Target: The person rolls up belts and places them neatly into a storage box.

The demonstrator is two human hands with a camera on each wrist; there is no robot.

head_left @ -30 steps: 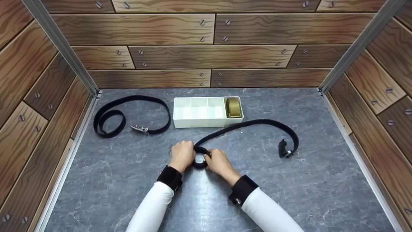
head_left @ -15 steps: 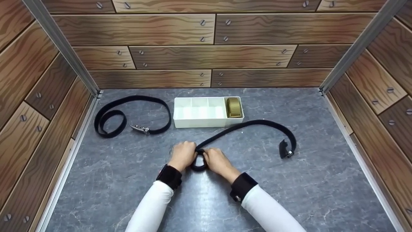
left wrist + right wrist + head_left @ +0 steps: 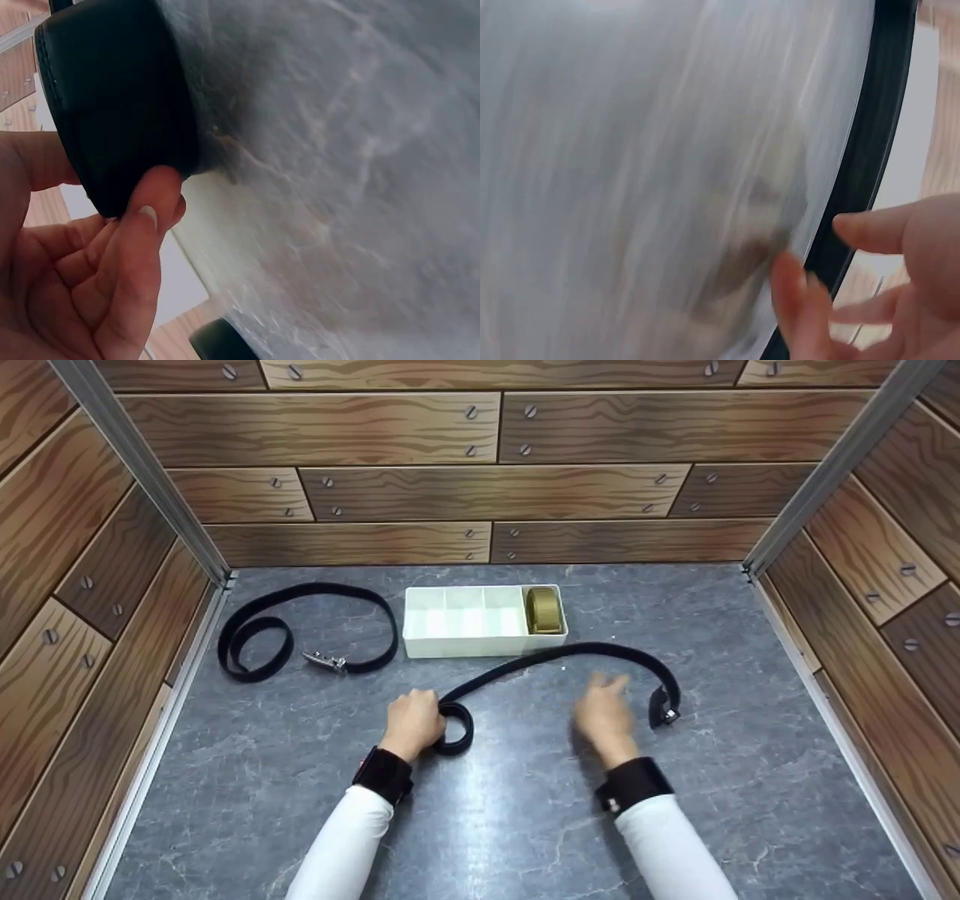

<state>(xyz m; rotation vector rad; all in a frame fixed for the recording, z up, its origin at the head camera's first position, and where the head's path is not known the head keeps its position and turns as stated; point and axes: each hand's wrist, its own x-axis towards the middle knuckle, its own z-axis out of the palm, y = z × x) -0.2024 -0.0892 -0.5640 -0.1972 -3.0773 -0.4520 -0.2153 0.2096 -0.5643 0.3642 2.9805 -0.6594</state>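
A black belt lies across the grey surface, one end wound into a small coil. My left hand pinches that coil at its left side; in the left wrist view the thumb and fingers grip the black band. My right hand, blurred, is off the coil with fingers spread, between the coil and the belt's buckle. In the right wrist view the fingers appear near the belt's strap and hold nothing.
A white divided box stands at the back, with a rolled olive-gold belt in its right compartment. Another black belt with a silver buckle lies loosely curled at the left. Wood-patterned walls enclose three sides.
My right hand has let go of the coil and moved right toward the buckle end. My left hand has shifted slightly left with the coil. The buckle end has drawn a little left.
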